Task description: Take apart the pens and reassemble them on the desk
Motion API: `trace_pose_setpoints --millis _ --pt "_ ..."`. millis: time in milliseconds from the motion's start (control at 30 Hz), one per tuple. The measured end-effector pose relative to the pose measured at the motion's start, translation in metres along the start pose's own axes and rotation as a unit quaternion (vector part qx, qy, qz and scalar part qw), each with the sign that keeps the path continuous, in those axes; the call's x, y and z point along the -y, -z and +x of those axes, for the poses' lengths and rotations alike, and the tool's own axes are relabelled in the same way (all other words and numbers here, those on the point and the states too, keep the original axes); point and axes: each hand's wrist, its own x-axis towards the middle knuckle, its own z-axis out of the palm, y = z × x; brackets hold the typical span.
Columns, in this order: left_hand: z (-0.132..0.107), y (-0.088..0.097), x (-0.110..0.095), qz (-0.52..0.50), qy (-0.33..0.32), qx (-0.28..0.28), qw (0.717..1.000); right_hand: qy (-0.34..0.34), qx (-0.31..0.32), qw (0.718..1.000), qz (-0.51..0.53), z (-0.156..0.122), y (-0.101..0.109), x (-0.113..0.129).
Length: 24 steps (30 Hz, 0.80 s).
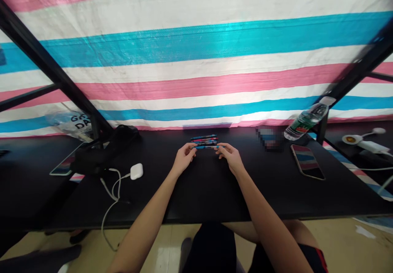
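Note:
A blue pen (206, 147) lies crosswise at the near side of a small row of pens (204, 137) on the black table. The fingers of my left hand (183, 158) are closed at its left end. At its right end, my right hand (231, 158) pinches it between thumb and fingers. The other pens lie side by side just beyond, with blue, red and dark parts; their small details are too fine to make out.
On the black table (208, 191), a white earbud case (136, 171) with white cables (115, 199) sits left, near a dark bag (92, 158). To the right are a phone (307, 162) and a tilted water bottle (308, 119). Striped sheeting (196, 72) hangs behind, between black metal posts (58, 76).

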Motion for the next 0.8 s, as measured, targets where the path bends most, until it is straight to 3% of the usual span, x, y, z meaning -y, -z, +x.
trace_pose_setpoints --millis 133,600,800 --pt "0.0001 0.0016 0.0009 0.03 0.027 -0.045 0.998 0.005 0.0 1.0 -0.004 0.0002 0.0003 -0.0005" --pt "-0.0004 -0.0001 -0.0011 0.021 0.047 -0.044 0.998 0.012 0.038 0.999 -0.009 -0.0051 -0.0034 0.0065" --pt "-0.0012 -0.0023 -0.0042 -0.023 0.022 -0.016 0.999 0.007 0.01 1.0 -0.003 -0.0045 -0.0034 0.0067"
